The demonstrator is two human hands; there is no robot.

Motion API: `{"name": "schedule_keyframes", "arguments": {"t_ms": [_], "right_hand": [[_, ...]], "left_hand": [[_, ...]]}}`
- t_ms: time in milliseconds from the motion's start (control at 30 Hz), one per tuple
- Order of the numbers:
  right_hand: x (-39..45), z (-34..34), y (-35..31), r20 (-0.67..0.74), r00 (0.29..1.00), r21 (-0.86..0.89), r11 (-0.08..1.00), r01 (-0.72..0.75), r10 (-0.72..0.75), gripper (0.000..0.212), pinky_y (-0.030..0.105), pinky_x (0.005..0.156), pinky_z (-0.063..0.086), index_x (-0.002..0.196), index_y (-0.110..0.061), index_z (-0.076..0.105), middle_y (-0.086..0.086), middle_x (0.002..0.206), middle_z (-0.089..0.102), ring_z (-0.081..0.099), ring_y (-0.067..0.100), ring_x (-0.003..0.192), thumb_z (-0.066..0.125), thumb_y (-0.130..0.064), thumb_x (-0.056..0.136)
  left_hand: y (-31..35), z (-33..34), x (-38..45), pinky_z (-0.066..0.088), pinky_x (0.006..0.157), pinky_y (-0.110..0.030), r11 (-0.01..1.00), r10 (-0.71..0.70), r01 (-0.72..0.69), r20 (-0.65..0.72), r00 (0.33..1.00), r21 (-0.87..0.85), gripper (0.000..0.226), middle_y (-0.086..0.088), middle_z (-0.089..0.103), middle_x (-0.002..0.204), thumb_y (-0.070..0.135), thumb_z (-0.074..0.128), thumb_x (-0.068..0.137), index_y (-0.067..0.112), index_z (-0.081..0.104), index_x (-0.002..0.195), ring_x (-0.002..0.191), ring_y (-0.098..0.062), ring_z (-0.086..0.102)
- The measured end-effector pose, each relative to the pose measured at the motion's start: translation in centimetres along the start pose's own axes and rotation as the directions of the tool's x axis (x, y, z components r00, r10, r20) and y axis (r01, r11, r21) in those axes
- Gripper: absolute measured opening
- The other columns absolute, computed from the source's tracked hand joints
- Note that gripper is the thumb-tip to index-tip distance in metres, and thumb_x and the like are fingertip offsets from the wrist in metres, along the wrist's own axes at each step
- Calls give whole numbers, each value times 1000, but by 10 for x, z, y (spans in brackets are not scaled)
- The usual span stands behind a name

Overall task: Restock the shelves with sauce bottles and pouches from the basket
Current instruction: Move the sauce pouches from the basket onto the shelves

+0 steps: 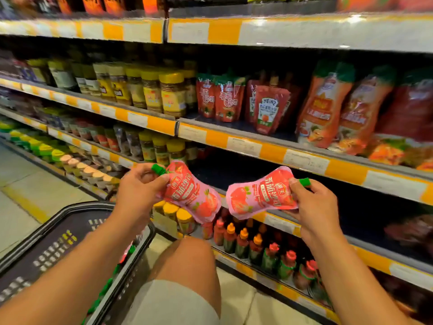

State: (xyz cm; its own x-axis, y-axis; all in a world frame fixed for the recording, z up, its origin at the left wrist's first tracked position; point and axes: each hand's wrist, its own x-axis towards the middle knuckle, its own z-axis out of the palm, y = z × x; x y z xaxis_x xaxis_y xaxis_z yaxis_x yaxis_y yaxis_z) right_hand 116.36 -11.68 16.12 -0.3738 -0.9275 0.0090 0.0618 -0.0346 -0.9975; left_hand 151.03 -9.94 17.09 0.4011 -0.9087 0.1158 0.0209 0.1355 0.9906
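My left hand (138,186) pinches one pouch (189,193) by its green cap; my right hand (314,205) grips a second pouch (260,195) likewise. Both lie roughly horizontal, bottoms nearly meeting. Matching pouches (220,99) stand on the shelf (243,141) above, slightly nearer my left hand.

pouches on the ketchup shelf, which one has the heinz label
The front red pouch, standing alone right of the two green-topped tomato pouches; only it shows a Heinz keystone label.
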Motion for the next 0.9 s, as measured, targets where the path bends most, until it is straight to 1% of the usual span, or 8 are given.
{"name": "schedule_keyframes", "arguments": {"t_ms": [133,233,333,433,600,767,833,900], "right_hand": [[8,-59,6,-147,989,66,998,-24,34,21,47,71,65,81,-13,67,8,81,77,78,26,81,72,-27,97],[13,-93,9,-249,967,111,994,-21,48,22,47,71,63,82,-10,65,10,79,75,75,18,72,70,-24,98],[16,-114,12,-315,948,106,994,-6,39,21,53,78,62,81,-8,64,16,83,73,70,23,76,69,-20,98],[19,-133,18,-373,924,153,988,-22,79,22,48,73,62,83,-5,64,17,82,70,69,25,78,70,-20,98],[29,-167,17,-465,877,237,971,-8,121,20,44,66,66,80,-16,68,0,73,72,72,15,70,72,-27,97],[37,-184,13,-554,832,89,993,80,-17,27,54,73,60,75,-14,64,5,68,62,58,17,67,74,-29,94],[40,-186,13,-568,817,1,993,117,-96,30,52,68,55,71,-12,60,16,68,62,55,19,65,74,-29,92],[45,-187,16,-569,809,-48,988,149,-149,34,45,57,45,66,-10,53,14,61,58,48,17,59,73,-25,89]], "left_hand": [[-12,67,-4,56,55,-30,997,-71,73,58,996,-37,11,-6,75,80,6,74,94,8,68,103,70,-18,73],[-22,116,-10,54,50,-26,983,-152,160,94,984,-86,10,-4,74,81,5,72,95,13,66,95,70,-17,72],[-29,160,-15,56,54,-27,975,-189,204,158,969,-90,9,-9,71,86,4,71,95,10,66,100,72,-19,70],[-34,193,-20,58,71,-38,970,-213,231,193,958,-74,21,-15,72,96,6,72,95,2,65,114,84,-26,70],[-40,235,-20,59,75,-42,962,-245,265,223,944,-64,7,-14,74,92,6,72,95,6,67,100,82,-24,72],[-39,275,-21,61,71,-39,968,-235,249,282,930,-12,15,-16,76,102,4,71,94,4,64,108,86,-26,75],[-39,288,-22,64,72,-43,972,-221,234,299,928,-9,18,-14,78,101,-2,69,93,8,66,108,89,-27,77],[-40,300,-23,64,80,-48,975,-214,220,306,928,16,27,-11,77,103,-8,65,91,11,68,110,96,-28,76]]}}
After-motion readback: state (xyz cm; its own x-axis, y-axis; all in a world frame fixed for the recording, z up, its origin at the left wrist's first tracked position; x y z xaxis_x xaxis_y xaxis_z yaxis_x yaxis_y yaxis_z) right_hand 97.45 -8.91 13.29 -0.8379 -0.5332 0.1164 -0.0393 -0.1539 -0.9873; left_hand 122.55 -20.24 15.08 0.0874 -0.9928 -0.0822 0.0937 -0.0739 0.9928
